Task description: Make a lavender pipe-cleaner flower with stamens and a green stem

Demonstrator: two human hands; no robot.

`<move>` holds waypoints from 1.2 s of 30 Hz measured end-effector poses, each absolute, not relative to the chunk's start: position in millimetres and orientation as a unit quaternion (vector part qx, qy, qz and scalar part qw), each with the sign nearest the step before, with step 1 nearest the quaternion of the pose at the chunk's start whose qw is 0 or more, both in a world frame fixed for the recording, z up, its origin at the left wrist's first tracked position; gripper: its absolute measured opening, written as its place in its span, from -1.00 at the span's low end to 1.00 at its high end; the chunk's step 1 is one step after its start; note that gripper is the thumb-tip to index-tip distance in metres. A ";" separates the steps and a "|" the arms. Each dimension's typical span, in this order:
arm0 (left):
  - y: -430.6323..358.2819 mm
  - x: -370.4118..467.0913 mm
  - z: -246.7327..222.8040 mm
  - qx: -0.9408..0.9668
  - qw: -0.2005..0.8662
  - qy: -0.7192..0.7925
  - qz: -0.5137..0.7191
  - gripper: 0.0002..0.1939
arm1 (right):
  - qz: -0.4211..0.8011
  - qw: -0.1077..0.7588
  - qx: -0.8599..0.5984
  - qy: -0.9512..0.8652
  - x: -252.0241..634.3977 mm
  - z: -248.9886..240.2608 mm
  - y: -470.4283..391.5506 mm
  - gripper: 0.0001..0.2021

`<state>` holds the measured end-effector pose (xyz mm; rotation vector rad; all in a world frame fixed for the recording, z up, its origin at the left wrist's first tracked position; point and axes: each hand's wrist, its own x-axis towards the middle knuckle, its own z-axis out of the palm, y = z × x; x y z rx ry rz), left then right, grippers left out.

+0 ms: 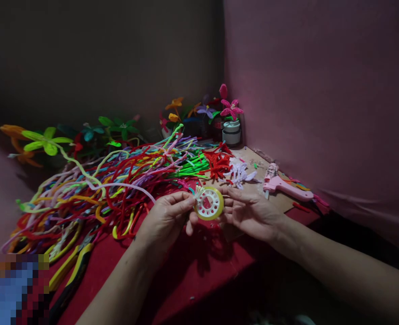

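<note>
Centrally, the yellow tape roll (220, 212) was positioned above the red counter (199, 289), between both hands. The right hand (253, 214) gripped its right edge; the left hand (165, 214) pinched a pale tuft (198, 191) at the opposite edge. No tape wrap was discernible on the tuft. Rear flowers (232, 109) appeared complete, while red pieces (218, 163) and lilac pieces (240, 174) lay forward of them. Heaped fuzzy stems (118, 176) crowded the left side, with pliers (81, 262) near the left forearm. A pink glue gun (289, 188) restricted clearance beyond the right hand.
</note>
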<state>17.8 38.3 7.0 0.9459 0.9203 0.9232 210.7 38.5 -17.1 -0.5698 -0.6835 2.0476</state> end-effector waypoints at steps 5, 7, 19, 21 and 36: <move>40.0 14.6 9.6 0.396 0.709 0.424 0.399 -0.88 | 0.569 0.514 -0.261 -0.586 221.4 -14.8 35.2 -0.65; 40.5 14.7 10.1 0.395 0.725 0.419 0.377 -0.87 | 0.417 0.504 -0.261 -0.710 225.1 -8.8 35.0 -0.60; 38.6 24.1 4.0 0.396 0.735 0.409 0.368 -0.88 | 0.148 0.467 -0.198 -0.849 218.6 9.1 37.2 -0.95; 37.3 25.7 6.3 0.403 0.701 0.423 0.410 -0.89 | 0.158 0.486 -0.221 -0.831 217.2 4.1 35.4 -0.95; 28.1 30.5 16.2 0.385 0.656 0.435 0.482 -0.93 | 0.182 0.501 -0.407 -0.742 196.9 -9.7 31.2 -0.93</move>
